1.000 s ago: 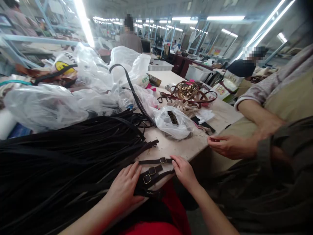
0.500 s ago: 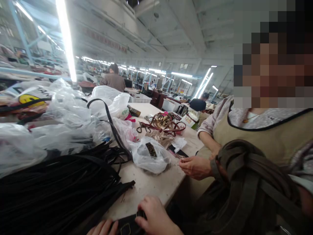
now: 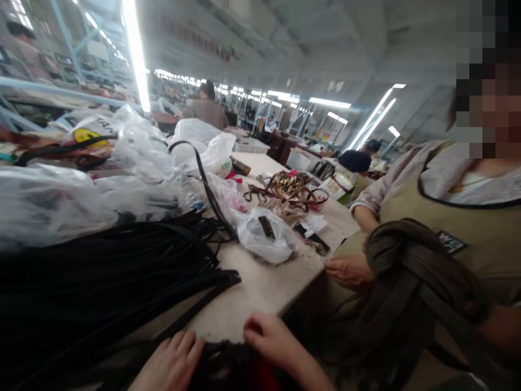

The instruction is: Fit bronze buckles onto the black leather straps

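My left hand [image 3: 173, 358] is at the bottom of the head view, its fingers bent together over the edge of a dark piece [image 3: 222, 361]. This piece is blurred and lies low between my hands, with a dark red patch near its right side. My right hand [image 3: 271, 336] is by the table's near edge with its fingers curled in; what they hold, if anything, is hidden. A large pile of black straps [image 3: 101, 282] lies left of my hands, and some strap ends reach close to my left hand.
On the pale table [image 3: 260, 288] are a clear plastic bag [image 3: 266, 236] with small metal pieces, brown straps with brass-coloured hardware [image 3: 288, 184], and heaped plastic bags [image 3: 138, 146]. At the right, a co-worker in a tan apron [image 3: 407, 212] holds a dark olive strap bundle [image 3: 415, 266].
The view has swung left and down. My hands are farther apart, and the black piece with a metal ring that was between them no longer shows clearly. The co-worker's hand is lower beside the table edge.
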A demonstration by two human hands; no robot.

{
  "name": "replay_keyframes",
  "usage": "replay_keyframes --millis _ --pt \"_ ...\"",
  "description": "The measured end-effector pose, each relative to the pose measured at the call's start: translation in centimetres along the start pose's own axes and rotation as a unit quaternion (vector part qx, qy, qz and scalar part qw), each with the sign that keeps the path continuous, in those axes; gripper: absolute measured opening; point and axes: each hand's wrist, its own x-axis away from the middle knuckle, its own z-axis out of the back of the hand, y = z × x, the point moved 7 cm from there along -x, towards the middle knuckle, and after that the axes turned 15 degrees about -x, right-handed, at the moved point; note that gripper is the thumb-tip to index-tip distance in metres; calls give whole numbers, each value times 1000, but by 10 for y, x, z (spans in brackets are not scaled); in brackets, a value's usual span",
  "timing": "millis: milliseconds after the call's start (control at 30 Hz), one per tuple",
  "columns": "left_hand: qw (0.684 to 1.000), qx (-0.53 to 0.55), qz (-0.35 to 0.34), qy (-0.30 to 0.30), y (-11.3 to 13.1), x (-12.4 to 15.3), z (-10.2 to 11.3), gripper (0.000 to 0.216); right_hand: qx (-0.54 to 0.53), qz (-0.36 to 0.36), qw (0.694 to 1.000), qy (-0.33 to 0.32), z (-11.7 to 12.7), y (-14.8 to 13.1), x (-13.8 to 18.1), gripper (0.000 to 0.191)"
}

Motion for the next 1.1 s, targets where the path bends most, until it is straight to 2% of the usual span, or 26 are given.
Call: replay_keyframes --millis 67,133,200,300,400,500,600,733,833,933,1100 --pt "999 15 0 -43 1 -1 8 56 -42 4 998 55 15 7 5 18" --pt "998 31 -11 -51 3 -3 11 54 -78 -7 991 106 26 26 14 22" --pt "997 41 -18 -58 4 -4 11 53 -115 -32 985 128 26 50 27 27" --pt "996 43 -14 -71 4 -3 11 52 -161 -77 976 127 8 82 45 33" --pt "997 24 -17 -77 6 -4 12 46 -201 -86 970 105 -20 99 47 38" --pt "997 -11 -11 -71 6 -9 12 32 -284 -92 950 93 -37 102 43 41" --pt "998 -27 -6 -61 4 -12 10 27 -413 -137 899 49 -45 96 47 36" --pt "996 -33 9 -84 -4 -16 5 22 -541 -151 827 17 -40 74 57 30" --pt "994 -23 1 -105 -6 -19 2 22 -585 -150 797 27 -36 64 58 29" --pt "994 -12 -9 -105 -6 -19 2 19 -566 -144 810 46 -32 63 55 30" --pt "997 -3 9 -75 -7 -15 3 19 -466 -140 872 56 -22 72 53 29"
